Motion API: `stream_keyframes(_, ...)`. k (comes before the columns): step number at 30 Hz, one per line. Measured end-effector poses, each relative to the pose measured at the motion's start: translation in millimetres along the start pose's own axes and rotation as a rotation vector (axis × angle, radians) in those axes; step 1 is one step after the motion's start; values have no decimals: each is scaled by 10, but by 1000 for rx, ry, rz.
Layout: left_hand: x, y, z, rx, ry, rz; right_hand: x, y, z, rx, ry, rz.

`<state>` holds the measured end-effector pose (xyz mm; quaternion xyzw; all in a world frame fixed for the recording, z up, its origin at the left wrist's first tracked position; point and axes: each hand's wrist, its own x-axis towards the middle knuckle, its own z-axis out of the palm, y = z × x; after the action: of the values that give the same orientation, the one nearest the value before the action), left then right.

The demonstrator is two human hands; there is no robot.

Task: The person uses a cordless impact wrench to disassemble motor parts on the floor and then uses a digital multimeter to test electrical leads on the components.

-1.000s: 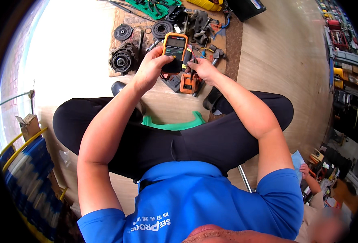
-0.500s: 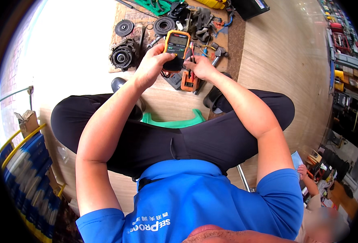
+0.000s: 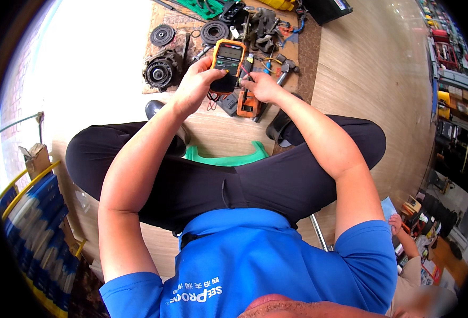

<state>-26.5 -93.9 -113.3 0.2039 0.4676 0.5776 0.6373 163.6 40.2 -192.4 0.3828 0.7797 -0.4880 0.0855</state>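
Note:
In my left hand [image 3: 199,79] is a digital multimeter [image 3: 226,66] with an orange rim, its small grey display facing up; my thumb lies on its front. Beside its lower right edge, my right hand [image 3: 261,86] is closed with the fingers pinched on a thin test lead [image 3: 245,71], whose reddish wire shows above the fingers. Dark and red wire also hangs under the meter. Below the right hand, an orange-framed tool [image 3: 248,104] rests on the floor next to a dark grey case [image 3: 227,106]. A hammer [image 3: 286,69] lies to the right.
A cardboard sheet [image 3: 148,50] carries a round motor-like part [image 3: 160,71], two black discs and several greasy parts. A green tray [image 3: 205,6] is at the far edge. A green plastic stool [image 3: 226,160] shows between my legs. Another person's hand [image 3: 395,222] is at lower right.
The multimeter has shifted slightly left and tilted. My right fingers have moved a little, and the red and black leads that hung below them over the orange-framed tool no longer show there.

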Motion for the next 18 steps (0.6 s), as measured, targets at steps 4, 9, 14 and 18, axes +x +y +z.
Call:
stream_keyframes(4,24,-21,-4,10,1,-1,33,54,-1,62,-40,110)
stream_keyframes(9,7,-12,-5,10,-4,-35,-1,-23,-25,-124,-63,63)
stream_keyframes(14,-7,-62,-3,-12,-8,-74,0,4,-32,-168,-66,45)
stream_keyframes(18,-41,-91,-19,-18,-18,-102,-24,-47,-27,-188,-37,81)
